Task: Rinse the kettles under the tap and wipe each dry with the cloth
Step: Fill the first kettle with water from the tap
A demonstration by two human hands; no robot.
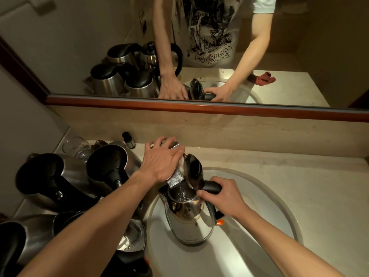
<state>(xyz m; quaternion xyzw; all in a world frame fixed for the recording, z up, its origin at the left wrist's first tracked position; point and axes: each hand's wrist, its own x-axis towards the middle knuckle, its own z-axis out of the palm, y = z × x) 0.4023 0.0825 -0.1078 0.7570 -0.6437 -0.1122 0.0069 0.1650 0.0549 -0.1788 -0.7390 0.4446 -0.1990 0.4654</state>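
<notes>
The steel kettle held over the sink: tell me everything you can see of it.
The shiny steel kettle with the black handle stands upright in the white sink basin; whether its base rests there is unclear. Its black hinged lid is flipped up, and water glints inside the open mouth. An orange switch sits low by the handle. The right hand grips the handle top. The chrome tap spout ends just over the mouth, under the left hand, which rests on the tap.
</notes>
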